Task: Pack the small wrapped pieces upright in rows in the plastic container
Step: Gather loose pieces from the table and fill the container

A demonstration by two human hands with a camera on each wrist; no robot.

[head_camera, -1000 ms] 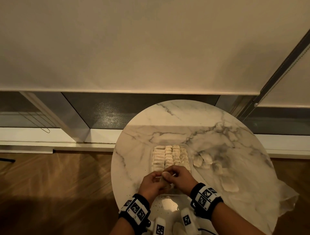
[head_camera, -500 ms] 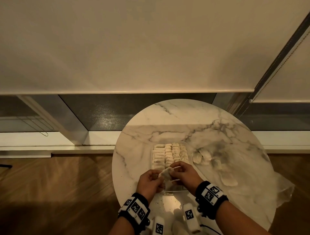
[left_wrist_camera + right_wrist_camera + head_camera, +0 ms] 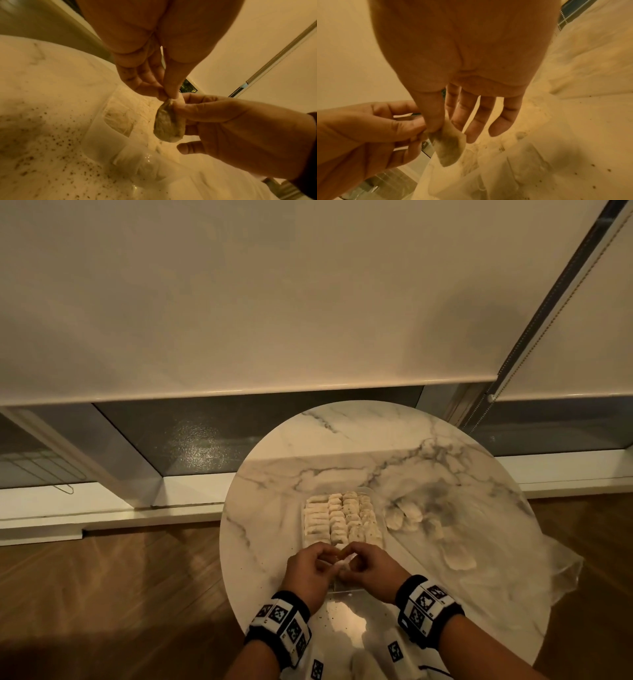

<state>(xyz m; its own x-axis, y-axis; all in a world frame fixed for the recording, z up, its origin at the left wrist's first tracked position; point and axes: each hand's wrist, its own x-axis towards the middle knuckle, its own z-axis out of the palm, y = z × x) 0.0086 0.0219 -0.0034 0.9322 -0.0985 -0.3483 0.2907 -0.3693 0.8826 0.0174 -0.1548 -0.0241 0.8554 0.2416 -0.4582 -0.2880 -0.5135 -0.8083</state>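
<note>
Both hands (image 3: 342, 570) pinch one wrapped piece (image 3: 169, 124) above container (image 3: 371, 494).

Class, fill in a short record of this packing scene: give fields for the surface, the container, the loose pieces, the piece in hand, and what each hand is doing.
surface: round marble table
container: clear plastic, on the table, holding rows of wrapped pieces
loose pieces: on the table right of the container
held piece: above the container's near end, not yet placed
left hand: pinches the held piece's top
right hand: pinches the same piece
</note>
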